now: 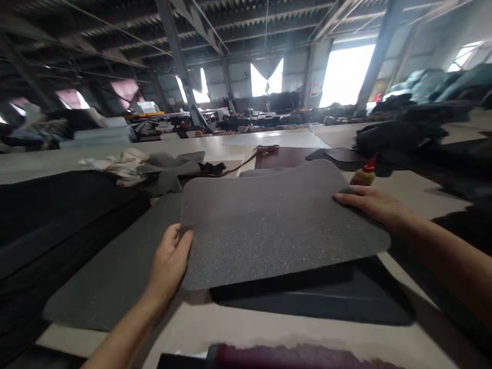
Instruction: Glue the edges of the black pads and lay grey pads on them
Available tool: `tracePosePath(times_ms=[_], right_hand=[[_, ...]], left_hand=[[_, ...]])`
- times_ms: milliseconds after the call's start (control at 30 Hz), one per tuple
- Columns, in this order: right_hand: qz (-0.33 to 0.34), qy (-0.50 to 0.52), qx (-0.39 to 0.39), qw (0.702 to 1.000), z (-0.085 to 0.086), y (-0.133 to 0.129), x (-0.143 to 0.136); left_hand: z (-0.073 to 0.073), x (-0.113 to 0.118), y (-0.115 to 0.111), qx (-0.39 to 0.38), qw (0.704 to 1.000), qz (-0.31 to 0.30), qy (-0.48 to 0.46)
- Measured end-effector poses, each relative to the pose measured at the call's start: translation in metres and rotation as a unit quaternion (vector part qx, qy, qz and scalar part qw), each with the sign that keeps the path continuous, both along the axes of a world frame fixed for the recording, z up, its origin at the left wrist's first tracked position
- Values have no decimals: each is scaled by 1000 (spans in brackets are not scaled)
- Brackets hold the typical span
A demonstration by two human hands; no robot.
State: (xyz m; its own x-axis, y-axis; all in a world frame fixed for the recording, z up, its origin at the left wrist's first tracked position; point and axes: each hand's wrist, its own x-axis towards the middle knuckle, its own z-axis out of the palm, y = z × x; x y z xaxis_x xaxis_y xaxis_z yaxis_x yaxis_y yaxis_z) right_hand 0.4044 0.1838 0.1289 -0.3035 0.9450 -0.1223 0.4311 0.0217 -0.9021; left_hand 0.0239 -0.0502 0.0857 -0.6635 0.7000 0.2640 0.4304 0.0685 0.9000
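A flat dark grey felt sheet (pixel 115 277) lies at the left on the pale worktable (pixel 238 323). The left hand (pixel 169 261) pinches the near-left edge of a speckled grey foam panel (pixel 272 220), lifted above a black mat (pixel 326 297). The right hand (pixel 371 202) grips its right edge, fingers together, near a small red-capped glue bottle (pixel 364 173).

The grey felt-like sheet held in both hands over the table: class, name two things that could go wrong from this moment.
1. The grey sheet is held only at its edges, by the left hand and the right hand; it may sag or slip askew over the dark piece beneath.
2. The red-capped bottle stands just beyond the right hand; a sweep of the sheet could knock it over.
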Motion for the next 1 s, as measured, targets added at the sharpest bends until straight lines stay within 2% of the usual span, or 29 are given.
tracePosePath(times_ms=[100,200,367,500,633,800,1000], right_hand=[[-37,-22,-39,998,-11,-5,27],[-67,-49,-19,996,-28,-12,43],[-62,-49,-22,997,-57,-27,50],[-51,-94,-3,994,-74,-38,51],[-47,-126,19,991,-83,-44,52],[-51,-167,55,983,-91,-44,54],[-49,-220,92,970,-92,-48,55]], left_hand=[[-2,11,16,-42,999,-29,-7],[-7,17,25,-96,994,-44,21],[-21,16,29,-142,985,-54,77],[-33,13,26,-180,975,-62,115],[-43,13,22,-194,968,-77,141],[-47,18,18,-206,960,-77,173],[-48,19,16,-218,957,-84,173]])
